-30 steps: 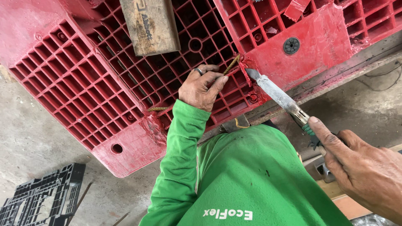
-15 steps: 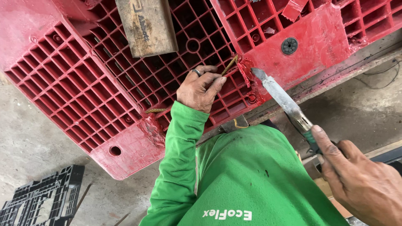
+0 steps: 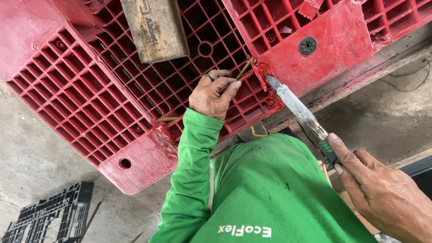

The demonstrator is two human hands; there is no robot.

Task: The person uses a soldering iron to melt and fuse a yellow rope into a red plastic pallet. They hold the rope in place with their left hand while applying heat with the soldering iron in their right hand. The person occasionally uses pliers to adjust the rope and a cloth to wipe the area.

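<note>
Pointing up-left, metal tool [image 3: 297,107], right hand [image 3: 382,193] gripping

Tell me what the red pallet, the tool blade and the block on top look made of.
Red pallet: moulded plastic, matte, scuffed; ribbed grid cells.
Tool blade: metal, dull grey and stained, held by the right hand.
Block: probably wood, weathered brown, squared edges.
</note>
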